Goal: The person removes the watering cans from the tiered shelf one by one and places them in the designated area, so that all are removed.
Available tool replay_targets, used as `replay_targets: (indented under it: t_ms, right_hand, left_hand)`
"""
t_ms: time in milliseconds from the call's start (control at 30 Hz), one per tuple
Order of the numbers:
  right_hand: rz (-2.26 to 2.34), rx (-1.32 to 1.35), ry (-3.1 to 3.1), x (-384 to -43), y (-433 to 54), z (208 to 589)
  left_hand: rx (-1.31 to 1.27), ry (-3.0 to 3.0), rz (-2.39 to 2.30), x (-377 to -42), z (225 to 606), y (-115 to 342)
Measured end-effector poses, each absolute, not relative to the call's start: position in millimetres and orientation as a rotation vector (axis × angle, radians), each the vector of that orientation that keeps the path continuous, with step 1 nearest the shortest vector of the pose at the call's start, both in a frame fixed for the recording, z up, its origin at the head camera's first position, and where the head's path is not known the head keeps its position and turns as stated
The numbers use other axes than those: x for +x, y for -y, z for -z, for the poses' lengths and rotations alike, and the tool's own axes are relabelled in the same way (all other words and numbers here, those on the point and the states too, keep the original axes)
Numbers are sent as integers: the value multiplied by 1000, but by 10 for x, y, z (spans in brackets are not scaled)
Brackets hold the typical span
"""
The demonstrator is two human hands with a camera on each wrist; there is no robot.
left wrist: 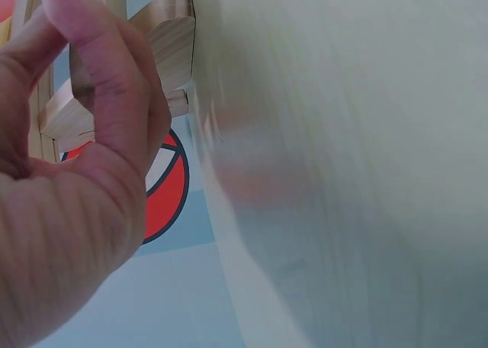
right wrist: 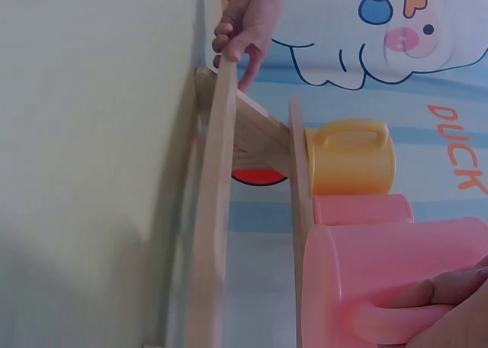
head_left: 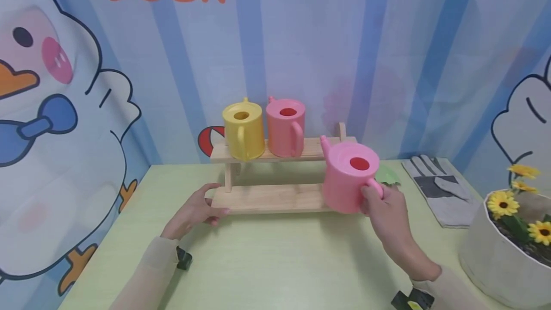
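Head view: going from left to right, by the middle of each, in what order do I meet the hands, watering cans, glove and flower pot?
Left hand, yellow watering can, darker pink watering can, held light pink watering can, right hand, grey glove, white flower pot.

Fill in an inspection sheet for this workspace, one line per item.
Surface: pale tabletop, bearing a two-tier wooden stand.
Job's things: yellow watering can and rear pink watering can upright on the upper shelf; front pink watering can in hand, whether it touches the stand unclear.
Clutter: at least one grey glove, white pot of yellow flowers, partly hidden green item.
Grippers: left hand grips the lower shelf's left end; right hand holds the front can's handle.
Cables: nothing seen.
Surroundings: blue striped curtain with duck artwork.
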State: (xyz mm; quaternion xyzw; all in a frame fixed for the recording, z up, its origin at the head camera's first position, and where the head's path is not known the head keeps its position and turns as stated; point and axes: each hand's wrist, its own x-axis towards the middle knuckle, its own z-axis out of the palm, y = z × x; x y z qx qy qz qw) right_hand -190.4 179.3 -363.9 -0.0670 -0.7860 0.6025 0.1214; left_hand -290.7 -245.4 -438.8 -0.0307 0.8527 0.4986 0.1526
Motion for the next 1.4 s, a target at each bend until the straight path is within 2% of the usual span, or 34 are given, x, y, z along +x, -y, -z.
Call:
replay_targets:
  t_ms: [267,800,1400]
  right_hand:
    - [-1811,-171,2265,-1730,-1765,3790]
    - [-1790,-396,2392,-1572,-1793,3995]
    - [-1753,-497,2470,-1451,-1849,4222]
  left_hand:
    - [-78,-2453,-1406,-2903,4380,2449]
    - [-50,-2438,-1424,-2913,4367,2468]
    - [-71,-2416,-1435,-2918,4342,2452]
